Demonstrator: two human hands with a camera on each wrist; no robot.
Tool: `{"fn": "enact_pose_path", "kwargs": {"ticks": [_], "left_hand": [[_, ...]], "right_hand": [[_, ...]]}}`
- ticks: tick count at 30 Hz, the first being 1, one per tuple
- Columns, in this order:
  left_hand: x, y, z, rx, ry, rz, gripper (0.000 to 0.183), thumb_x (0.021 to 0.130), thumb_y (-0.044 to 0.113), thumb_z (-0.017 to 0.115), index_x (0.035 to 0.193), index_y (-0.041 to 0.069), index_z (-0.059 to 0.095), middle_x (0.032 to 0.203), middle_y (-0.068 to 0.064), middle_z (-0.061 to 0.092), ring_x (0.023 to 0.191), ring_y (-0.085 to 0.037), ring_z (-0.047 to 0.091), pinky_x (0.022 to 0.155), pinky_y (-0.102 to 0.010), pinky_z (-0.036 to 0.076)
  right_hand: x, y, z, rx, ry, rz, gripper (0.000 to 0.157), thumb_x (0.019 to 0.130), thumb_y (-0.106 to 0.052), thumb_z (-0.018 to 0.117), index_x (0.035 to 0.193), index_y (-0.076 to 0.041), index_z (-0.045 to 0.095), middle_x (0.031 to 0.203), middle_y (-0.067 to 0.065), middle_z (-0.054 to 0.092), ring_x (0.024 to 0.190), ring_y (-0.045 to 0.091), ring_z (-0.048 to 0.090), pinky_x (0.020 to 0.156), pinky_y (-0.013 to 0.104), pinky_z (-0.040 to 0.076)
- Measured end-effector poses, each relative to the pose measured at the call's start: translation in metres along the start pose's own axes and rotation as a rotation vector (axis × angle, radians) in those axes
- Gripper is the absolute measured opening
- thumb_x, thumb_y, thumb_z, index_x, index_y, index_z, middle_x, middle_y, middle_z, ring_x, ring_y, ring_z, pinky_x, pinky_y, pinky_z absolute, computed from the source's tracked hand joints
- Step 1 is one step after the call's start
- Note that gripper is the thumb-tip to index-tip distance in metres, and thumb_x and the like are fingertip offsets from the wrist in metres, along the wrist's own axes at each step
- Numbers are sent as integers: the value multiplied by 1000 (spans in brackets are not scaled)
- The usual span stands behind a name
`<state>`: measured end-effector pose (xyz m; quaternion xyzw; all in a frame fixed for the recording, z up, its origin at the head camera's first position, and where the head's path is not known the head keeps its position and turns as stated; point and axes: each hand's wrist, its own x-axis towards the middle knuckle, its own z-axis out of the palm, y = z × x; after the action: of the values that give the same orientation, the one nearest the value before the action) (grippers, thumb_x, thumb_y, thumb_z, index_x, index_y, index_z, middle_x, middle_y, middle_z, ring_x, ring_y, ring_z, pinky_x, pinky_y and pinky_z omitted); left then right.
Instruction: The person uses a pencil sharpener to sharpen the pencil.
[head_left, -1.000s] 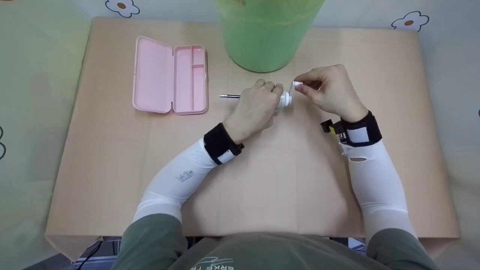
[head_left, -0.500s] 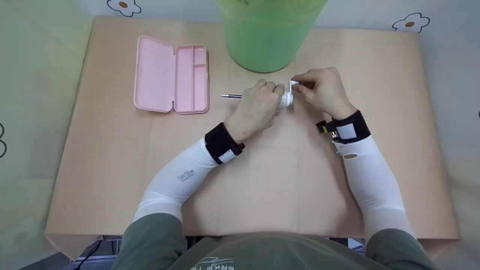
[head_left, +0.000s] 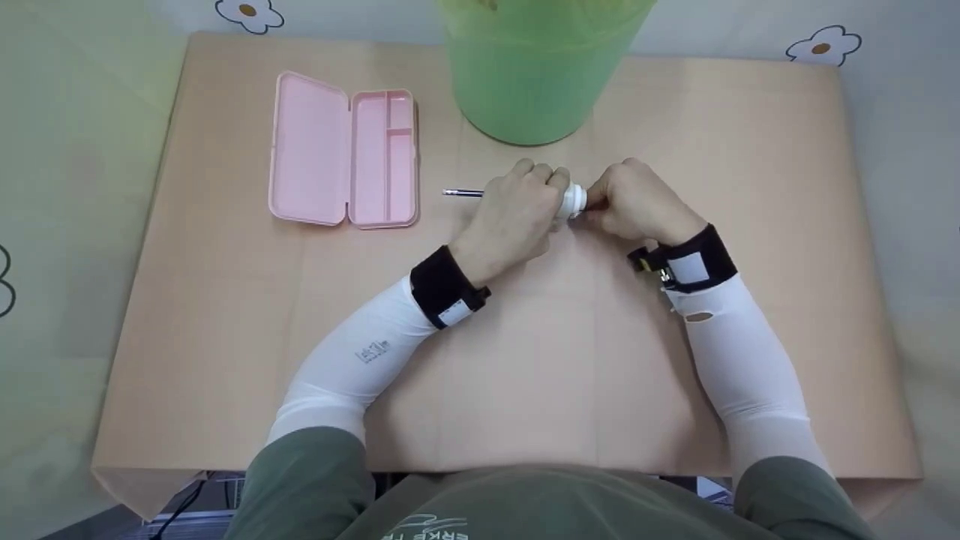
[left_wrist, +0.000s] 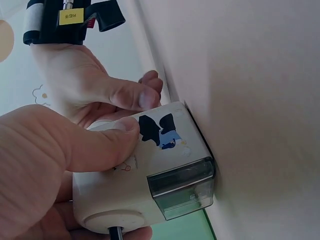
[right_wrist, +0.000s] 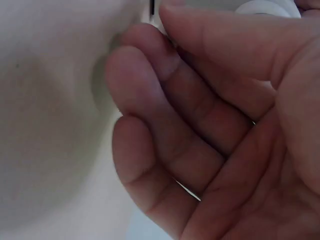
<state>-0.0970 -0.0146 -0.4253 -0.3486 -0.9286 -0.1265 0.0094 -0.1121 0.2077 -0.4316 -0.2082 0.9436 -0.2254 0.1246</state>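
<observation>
My left hand (head_left: 514, 214) grips a white hand-crank pencil sharpener (left_wrist: 112, 192), thumb across its top by the cartoon pictures. A dark clear shavings drawer (left_wrist: 182, 190) is set in its side. A pencil (head_left: 462, 193) sticks out of the sharpener's left end in the head view. At the opposite end, my right hand (head_left: 641, 199) has thumb and index finger together on the crank, low by the round white end. In the right wrist view its other fingers (right_wrist: 132, 80) curl below the thumb. The crank knob is mostly hidden by the fingers.
An opened pink pencil case (head_left: 307, 150) lies to the left, its compartments facing up. A large green bin (head_left: 525, 97) stands just behind the hands. Brown covering (head_left: 525, 360) spreads over the table.
My right hand has swung down and toward me with the crank, from above the sharpener's end to low beside it. The left hand, sharpener and pencil stay nearly still.
</observation>
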Motion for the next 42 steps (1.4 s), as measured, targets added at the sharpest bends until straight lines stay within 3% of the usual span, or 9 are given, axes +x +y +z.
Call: {"fn": "enact_pose_path", "kwargs": {"ticks": [4,7,11,15,23,32,36,42], "left_hand": [[0,-1,0,-4,-6,-2,52,98,16,80,146,0,66,126,-16,79,114,-33,74,86,-44,71],[0,-1,0,-9,-7,-4,53,97,14,80,146,-1,66,125,-16,78,113,-33,74,86,-45,71],[-1,-1,0,-3,-8,-7,55,95,15,83,145,0,67,125,-16,78,113,-33,74,84,-45,71],[-2,0,0,9,-13,-6,58,93,17,85,146,0,67,126,-16,78,114,-33,74,84,-46,71],[-2,0,0,24,5,-4,49,92,10,81,138,1,69,121,-15,79,109,-32,74,81,-44,71],[0,0,-1,15,-9,-2,54,97,18,82,146,0,66,127,-16,79,113,-33,75,86,-45,71],[1,0,-2,17,-17,4,55,98,19,83,146,0,66,128,-16,79,115,-33,75,88,-45,71],[1,0,-2,21,-20,4,54,100,21,81,147,0,66,128,-16,78,115,-32,74,88,-43,71]], "right_hand": [[-4,-6,-5,13,-87,-31,6,90,-9,91,95,-13,91,93,7,88,81,26,80,80,43,63],[-8,-10,-12,10,-132,-65,11,89,-6,87,95,-14,92,91,4,88,79,19,78,79,37,63],[-14,-16,-20,27,-165,-108,17,87,-4,81,90,-16,92,78,-2,83,67,9,64,67,24,53],[-20,-20,-27,56,-155,-129,15,85,-4,79,86,-15,90,69,-2,75,61,6,57,61,19,46],[-27,-21,-40,132,45,-188,11,86,-2,84,90,-11,91,78,2,83,65,-3,62,64,9,49],[-20,-12,-37,206,320,-154,11,89,1,87,97,-5,90,81,12,83,65,-7,59,62,8,46],[-16,-5,-33,219,369,-152,9,91,-2,88,99,-3,90,82,15,83,67,-11,58,64,7,49],[-15,-3,-33,221,375,-170,8,92,-4,87,100,-2,90,84,17,84,67,-12,57,63,8,48]]}}
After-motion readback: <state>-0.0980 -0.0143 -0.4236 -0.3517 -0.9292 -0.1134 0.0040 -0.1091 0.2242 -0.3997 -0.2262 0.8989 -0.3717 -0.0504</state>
